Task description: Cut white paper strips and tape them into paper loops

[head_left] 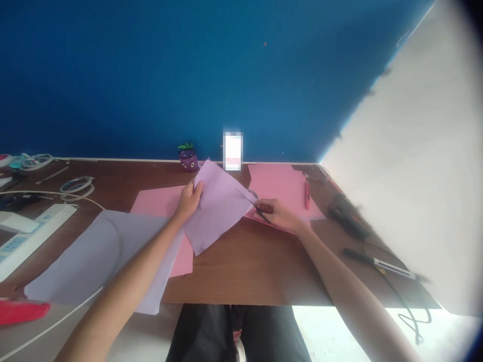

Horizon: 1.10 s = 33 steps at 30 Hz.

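Note:
My left hand [189,200] grips a purple sheet of paper [219,206] along its left edge, thumb on top, and holds it tilted above the table. In my right hand [277,213] is a pair of scissors [263,215] with dark handles. Their blades reach the paper's right corner, one blade lying over its face. Pink sheets [273,183] lie behind my right hand. Beneath and left of the held paper rest another pink sheet [184,259] and a larger pale purple sheet [86,251].
A purple cup [188,160] with green leaves and a bright, blurred-out upright panel [233,151] stand by the blue wall. A white power strip [33,241] and cables are at left. A red object [307,195], a black tool [349,217] and a black-handled tool [379,263] lie right.

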Available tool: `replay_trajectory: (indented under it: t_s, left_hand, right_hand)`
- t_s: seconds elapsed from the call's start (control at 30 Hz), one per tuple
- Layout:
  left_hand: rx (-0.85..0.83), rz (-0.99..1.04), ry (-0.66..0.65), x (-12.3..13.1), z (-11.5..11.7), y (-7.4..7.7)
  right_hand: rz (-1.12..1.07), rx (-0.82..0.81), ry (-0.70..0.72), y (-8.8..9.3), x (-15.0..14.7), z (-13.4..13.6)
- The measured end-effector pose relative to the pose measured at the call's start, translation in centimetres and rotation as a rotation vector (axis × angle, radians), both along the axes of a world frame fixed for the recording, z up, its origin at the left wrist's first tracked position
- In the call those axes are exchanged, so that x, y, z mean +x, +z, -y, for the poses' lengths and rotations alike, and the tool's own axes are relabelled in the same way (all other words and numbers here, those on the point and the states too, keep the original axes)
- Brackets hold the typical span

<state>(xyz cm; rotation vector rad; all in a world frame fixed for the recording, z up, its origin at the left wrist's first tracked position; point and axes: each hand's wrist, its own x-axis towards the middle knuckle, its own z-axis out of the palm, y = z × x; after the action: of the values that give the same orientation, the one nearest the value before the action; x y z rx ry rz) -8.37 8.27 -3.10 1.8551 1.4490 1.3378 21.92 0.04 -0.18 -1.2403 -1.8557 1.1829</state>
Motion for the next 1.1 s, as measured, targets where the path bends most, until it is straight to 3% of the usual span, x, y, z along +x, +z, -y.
replay_trajectory:
  t_s: [0.83, 1.1]
  left_hand:
    - [0.004, -0.055, 0.020, -0.1, -0.2, -0.3]
    - [-0.011, -0.066, -0.029, 0.1, -0.2, -0.2]
  right_hand:
    - [0.013, 0.003, -0.013, -0.3, 0.2, 0.0]
    - [0.036, 0.011, -0.029, 0.7, -0.4, 0.3]
